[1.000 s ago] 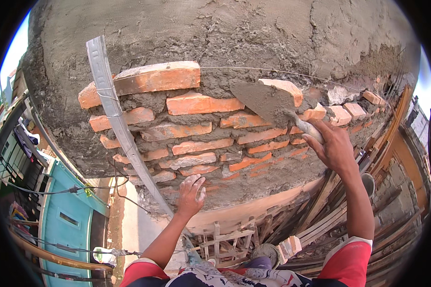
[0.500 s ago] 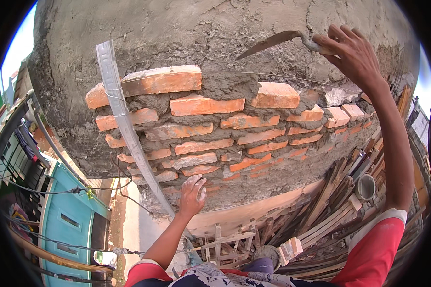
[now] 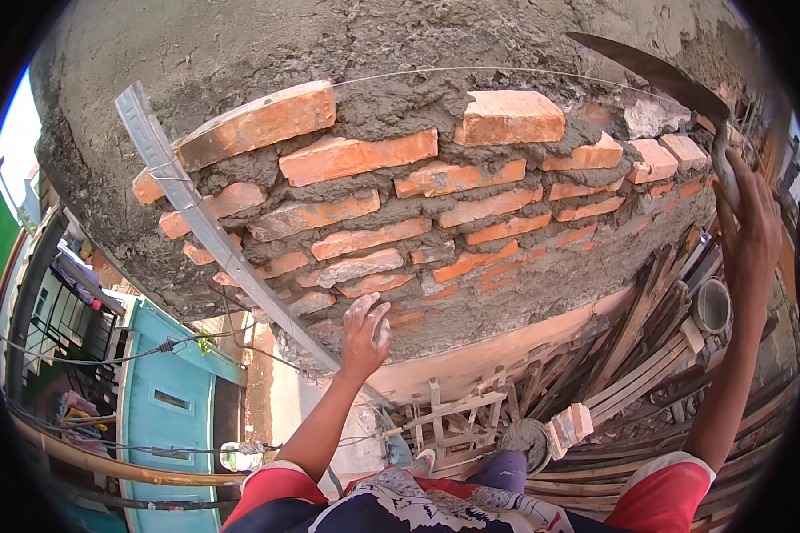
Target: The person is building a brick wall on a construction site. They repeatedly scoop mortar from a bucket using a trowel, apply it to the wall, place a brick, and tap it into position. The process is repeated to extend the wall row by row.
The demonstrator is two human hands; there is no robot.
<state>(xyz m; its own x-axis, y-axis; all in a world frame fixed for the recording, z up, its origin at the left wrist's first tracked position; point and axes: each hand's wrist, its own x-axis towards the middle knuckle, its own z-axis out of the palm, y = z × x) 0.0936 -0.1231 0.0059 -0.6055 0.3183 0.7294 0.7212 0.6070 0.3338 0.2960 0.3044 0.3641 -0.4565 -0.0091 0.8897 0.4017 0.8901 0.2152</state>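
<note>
My right hand (image 3: pixel 754 211) grips the handle of a trowel (image 3: pixel 653 69) at the far right. The trowel's long, dark pointed blade reaches up and to the left, in front of the rough grey wall. My left hand (image 3: pixel 364 338), its fingertips grey with mortar, is in front of the lower brickwork with fingers apart and nothing in them. Orange bricks (image 3: pixel 357 157) lie in uneven courses with wet grey mortar (image 3: pixel 391 107) between them. One brick (image 3: pixel 513 117) stands alone on the top course. A thin string (image 3: pixel 458 69) runs along the top.
A slanting metal strip (image 3: pixel 206 226) crosses the left end of the bricks, with wire tied round it. Below right are stacked timbers (image 3: pixel 622 351), buckets (image 3: pixel 711 306) and a few loose bricks (image 3: pixel 571 428). Cables (image 3: pixel 80 357) and a turquoise structure (image 3: pixel 164 391) lie lower left.
My right hand has moved right and down with the trowel, whose blade now slants higher toward the upper right. The view has turned and shifted slightly; my left hand stays near the lower bricks.
</note>
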